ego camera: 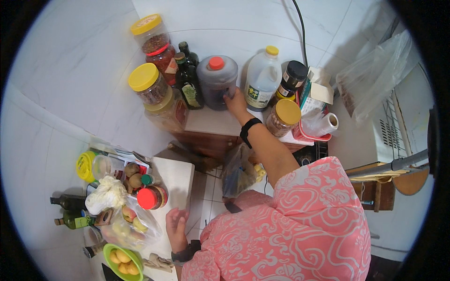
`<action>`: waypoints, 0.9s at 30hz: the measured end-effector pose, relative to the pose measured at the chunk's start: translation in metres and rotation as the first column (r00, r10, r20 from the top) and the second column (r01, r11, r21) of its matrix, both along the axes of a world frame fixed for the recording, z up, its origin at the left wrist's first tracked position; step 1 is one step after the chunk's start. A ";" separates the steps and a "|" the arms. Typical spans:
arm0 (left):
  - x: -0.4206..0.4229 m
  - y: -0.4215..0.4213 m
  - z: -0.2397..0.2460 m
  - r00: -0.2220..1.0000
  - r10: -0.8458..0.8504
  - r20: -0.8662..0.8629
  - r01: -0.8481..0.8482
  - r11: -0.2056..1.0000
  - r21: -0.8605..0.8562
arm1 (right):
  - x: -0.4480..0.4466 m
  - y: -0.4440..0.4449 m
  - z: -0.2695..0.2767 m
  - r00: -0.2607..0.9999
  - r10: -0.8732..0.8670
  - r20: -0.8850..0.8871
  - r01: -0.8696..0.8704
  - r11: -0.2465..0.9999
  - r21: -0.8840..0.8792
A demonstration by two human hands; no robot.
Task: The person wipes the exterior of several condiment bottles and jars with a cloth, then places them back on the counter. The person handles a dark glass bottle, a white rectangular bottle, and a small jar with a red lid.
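Observation:
My right hand [236,103] reaches forward to the lower right side of a large plastic jug [212,79] with a red cap and dark contents. Its fingers are curled at the handle area, partly hidden by the hand itself. The jug stands upright on a white-topped cabinet [214,123], between a dark green glass bottle [190,87] and a translucent jug with a yellow cap [263,75]. My left hand [177,224] holds nothing, fingers apart, by the edge of the white counter [174,175]. A red-lidded jar [152,198] is close to it.
Stacked yellow-lidded jars [149,84] stand on the left. A nut jar [283,117] and a red basket [313,135] flank my right forearm. The counter bears a plastic bag of fruit [132,228] and a green bowl [139,261]. Another plastic bag [239,175] hangs below the cabinet top.

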State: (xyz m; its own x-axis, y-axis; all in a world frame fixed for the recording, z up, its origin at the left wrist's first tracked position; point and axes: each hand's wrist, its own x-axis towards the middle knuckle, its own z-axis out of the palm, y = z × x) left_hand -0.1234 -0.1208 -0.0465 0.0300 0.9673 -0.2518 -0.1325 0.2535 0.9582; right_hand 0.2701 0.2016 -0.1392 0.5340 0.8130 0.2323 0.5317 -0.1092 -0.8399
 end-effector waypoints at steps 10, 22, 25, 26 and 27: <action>-0.004 -0.003 -0.006 0.999 0.011 0.030 -0.010 1.000 -0.016 | -0.007 -0.067 -0.021 0.994 -0.096 -0.042 0.094 0.994 -0.061; 0.022 0.048 0.006 0.991 -0.135 0.024 0.135 0.991 0.011 | 0.034 -0.076 -0.010 0.895 -0.330 -0.301 0.376 0.920 0.110; 0.031 0.053 0.000 0.979 -0.202 0.017 0.201 0.979 0.032 | 0.036 -0.065 -0.014 0.902 -0.358 -0.243 0.383 0.922 0.061; 0.034 0.054 -0.004 0.974 -0.227 0.024 0.226 0.973 0.051 | 0.035 -0.062 -0.015 0.910 -0.359 -0.208 0.375 0.926 0.039; 0.035 0.055 -0.009 0.971 -0.237 0.037 0.236 0.971 0.034 | 0.036 -0.061 -0.014 0.917 -0.359 -0.172 0.367 0.930 0.018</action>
